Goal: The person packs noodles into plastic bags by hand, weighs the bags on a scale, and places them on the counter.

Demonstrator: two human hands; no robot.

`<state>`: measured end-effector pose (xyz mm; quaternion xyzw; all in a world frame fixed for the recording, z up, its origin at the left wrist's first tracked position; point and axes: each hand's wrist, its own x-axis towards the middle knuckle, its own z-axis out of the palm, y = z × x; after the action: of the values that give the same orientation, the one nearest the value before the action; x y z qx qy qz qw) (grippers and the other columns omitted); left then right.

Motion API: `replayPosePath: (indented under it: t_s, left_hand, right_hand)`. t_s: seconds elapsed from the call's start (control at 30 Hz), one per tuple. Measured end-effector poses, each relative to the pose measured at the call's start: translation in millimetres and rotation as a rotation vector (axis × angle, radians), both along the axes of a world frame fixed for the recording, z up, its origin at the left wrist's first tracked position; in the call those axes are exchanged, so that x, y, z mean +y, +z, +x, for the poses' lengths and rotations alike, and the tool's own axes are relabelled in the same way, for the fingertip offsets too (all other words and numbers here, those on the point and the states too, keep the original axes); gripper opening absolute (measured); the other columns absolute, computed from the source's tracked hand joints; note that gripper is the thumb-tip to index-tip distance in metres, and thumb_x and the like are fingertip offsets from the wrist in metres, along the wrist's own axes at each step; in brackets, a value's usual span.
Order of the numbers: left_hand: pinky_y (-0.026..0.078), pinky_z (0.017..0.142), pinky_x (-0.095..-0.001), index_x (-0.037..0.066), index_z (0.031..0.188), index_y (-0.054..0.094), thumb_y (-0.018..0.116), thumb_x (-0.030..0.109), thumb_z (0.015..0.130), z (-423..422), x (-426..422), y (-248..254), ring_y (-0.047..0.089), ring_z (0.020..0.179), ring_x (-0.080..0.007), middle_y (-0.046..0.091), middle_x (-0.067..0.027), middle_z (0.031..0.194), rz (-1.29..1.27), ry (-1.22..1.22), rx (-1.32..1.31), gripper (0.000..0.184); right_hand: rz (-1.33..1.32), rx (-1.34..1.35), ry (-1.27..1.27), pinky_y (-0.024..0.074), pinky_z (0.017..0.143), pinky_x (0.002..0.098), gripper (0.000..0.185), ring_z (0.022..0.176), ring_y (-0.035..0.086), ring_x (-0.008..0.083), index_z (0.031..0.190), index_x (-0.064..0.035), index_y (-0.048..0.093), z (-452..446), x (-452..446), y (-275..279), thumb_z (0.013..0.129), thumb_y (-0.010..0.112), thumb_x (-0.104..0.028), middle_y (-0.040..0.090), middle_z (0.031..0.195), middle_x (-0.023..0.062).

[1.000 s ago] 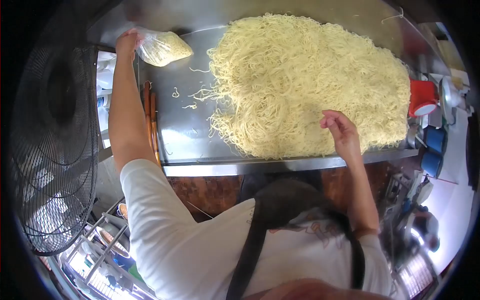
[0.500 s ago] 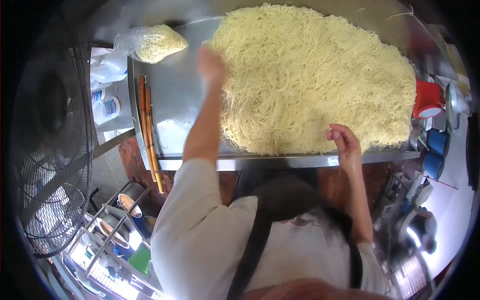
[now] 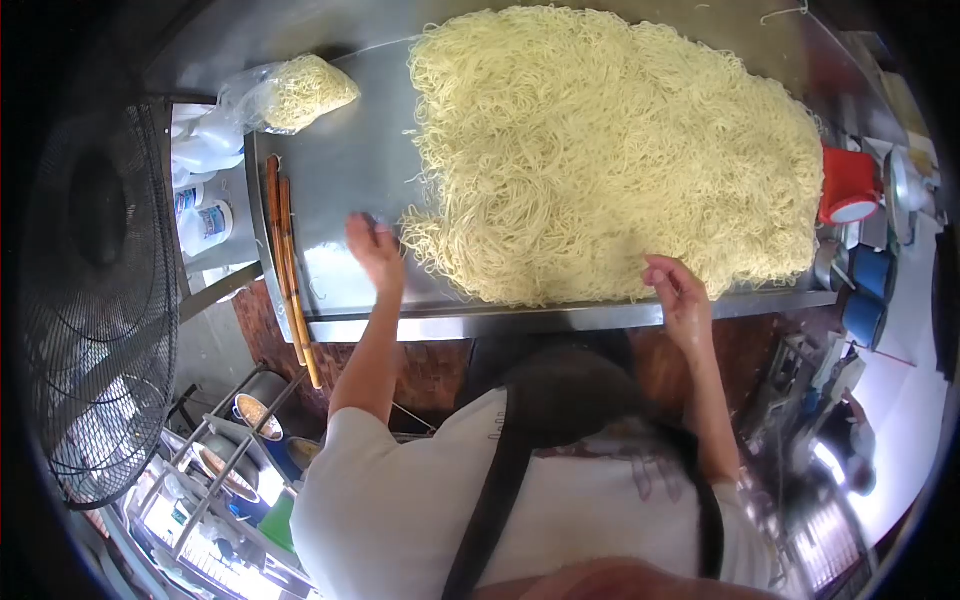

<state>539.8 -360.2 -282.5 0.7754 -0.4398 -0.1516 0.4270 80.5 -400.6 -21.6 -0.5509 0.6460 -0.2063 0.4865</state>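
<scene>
A broad heap of pale yellow noodles (image 3: 600,150) covers much of the metal table (image 3: 350,180). My left hand (image 3: 376,254) is over the bare metal, just left of a loose tuft at the heap's lower left edge. Its fingers are apart, with nothing seen in them. At the heap's near edge, toward the right, my right hand (image 3: 682,302) has its fingers curled and the fingertips close to the thumb. Whatever they may pinch is too small to make out.
A clear plastic bag of noodles (image 3: 305,95) lies at the table's far left corner. Two brown sticks (image 3: 288,260) rest along the left edge, overhanging the front. A red container (image 3: 850,185) stands at the right end. A fan (image 3: 100,300) is at far left.
My left hand has come down and left, away from the heap's upper left edge, and its fingers have spread. A tuft of noodles now sticks out at the lower left. My right hand has hardly moved.
</scene>
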Motion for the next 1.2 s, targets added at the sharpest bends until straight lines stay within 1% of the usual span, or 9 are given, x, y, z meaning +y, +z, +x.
replayPosePath:
  t_s: [0.1, 0.23, 0.27, 0.33, 0.37, 0.53, 0.63, 0.83, 1.2]
  left_hand:
    - [0.049, 0.096, -0.0441, 0.01, 0.142, 0.048, 0.057, 0.028, 0.098, -67, -22, -46, 0.056, 0.119, -0.0282, 0.059, -0.0091, 0.131, -0.097, -0.311, 0.214, 0.048]
    - [0.052, 0.089, -0.0384, 0.006, 0.117, 0.069, 0.062, 0.03, 0.092, -85, -113, 27, 0.06, 0.114, -0.0243, 0.066, -0.0132, 0.119, 0.302, -1.268, -0.426, 0.036]
    - [0.054, 0.077, -0.0387, 0.004, 0.096, 0.074, 0.065, 0.033, 0.09, -90, -143, 156, 0.068, 0.09, -0.0242, 0.072, -0.0131, 0.096, 0.821, -0.909, -0.064, 0.031]
    - [0.052, 0.059, -0.0411, 0.003, 0.087, 0.074, 0.066, 0.025, 0.089, -48, -172, 139, 0.064, 0.058, -0.0271, 0.067, -0.013, 0.067, 0.58, -0.503, 0.245, 0.023]
    - [0.052, 0.057, -0.0414, 0.002, 0.1, 0.073, 0.065, 0.025, 0.091, -33, -190, 127, 0.064, 0.058, -0.022, 0.069, -0.0138, 0.077, 0.409, -0.491, -0.191, 0.025]
    - [0.054, 0.071, -0.0394, 0.001, 0.125, 0.061, 0.068, 0.028, 0.092, -52, -230, 23, 0.065, 0.071, -0.0216, 0.069, -0.017, 0.103, 0.289, -0.387, 0.185, 0.043]
    - [0.052, 0.082, -0.0349, 0.001, 0.128, 0.058, 0.066, 0.02, 0.095, -68, -223, 107, 0.064, 0.098, -0.0189, 0.068, -0.0108, 0.11, 0.389, -0.187, 0.751, 0.039]
    - [0.053, 0.083, -0.0335, -0.002, 0.122, 0.056, 0.076, 0.02, 0.088, -55, -184, 272, 0.063, 0.104, -0.0174, 0.067, -0.0102, 0.111, 0.158, -0.634, 0.9, 0.046]
    - [0.048, 0.079, -0.0251, 0.002, 0.104, 0.067, 0.068, 0.002, 0.09, -112, -140, 237, 0.06, 0.082, -0.0096, 0.068, -0.0015, 0.092, 0.232, -0.707, 0.954, 0.013]
  right_hand:
    - [-0.068, 0.036, 0.101, 0.0532, 0.08, 0.03, 0.02, 0.088, 0.069, 0.02, 0.115, -0.0007, 0.065, 12, 0, -14, 0.097, 0.061, -0.007, 0.071, 0.098, 0.0125]
    - [-0.21, 0.092, 0.363, 0.0521, 0.088, 0.0355, 0.05, 0.106, 0.063, 0.0294, 0.132, -0.0036, 0.054, 41, -20, -13, 0.086, 0.072, -0.008, 0.062, 0.116, 0.0174]
    - [-0.318, 0.15, 0.339, 0.0518, 0.089, 0.0364, 0.055, 0.11, 0.061, 0.0311, 0.135, -0.0051, 0.051, 48, -26, -15, 0.084, 0.073, -0.008, 0.06, 0.119, 0.0187]
    - [-0.523, 0.26, 0.293, 0.0511, 0.09, 0.0383, 0.068, 0.117, 0.056, 0.0346, 0.142, -0.0081, 0.045, 74, -38, -21, 0.082, 0.076, -0.009, 0.055, 0.127, 0.0213]
    - [-0.554, 0.343, 0.267, 0.051, 0.09, 0.0402, 0.071, 0.118, 0.054, 0.0357, 0.144, -0.009, 0.042, 85, -43, -39, 0.081, 0.076, -0.01, 0.053, 0.129, 0.0222]
    - [-0.465, 0.611, 0.201, 0.0532, 0.08, 0.0441, 0.069, 0.103, 0.06, 0.0331, 0.14, -0.0079, 0.047, 133, -90, -110, 0.079, 0.079, -0.007, 0.053, 0.131, 0.0219]
    - [-0.454, 0.197, 0.061, 0.0542, 0.066, 0.0363, 0.053, 0.079, 0.063, 0.0235, 0.126, -0.0057, 0.056, 105, -104, -106, 0.078, 0.078, 0.0, 0.059, 0.124, 0.0166]
    - [-0.623, 0.279, -0.136, 0.0562, 0.073, 0.0265, 0.047, 0.091, 0.067, 0.0188, 0.121, -0.0037, 0.06, 4, -104, -25, 0.077, 0.073, 0.008, 0.064, 0.119, 0.012]
    - [-0.638, 0.132, 0.268, 0.0557, 0.079, 0.0373, 0.041, 0.096, 0.066, 0.0256, 0.126, -0.0087, 0.061, 86, -78, 1, 0.087, 0.071, -0.006, 0.066, 0.114, 0.0141]
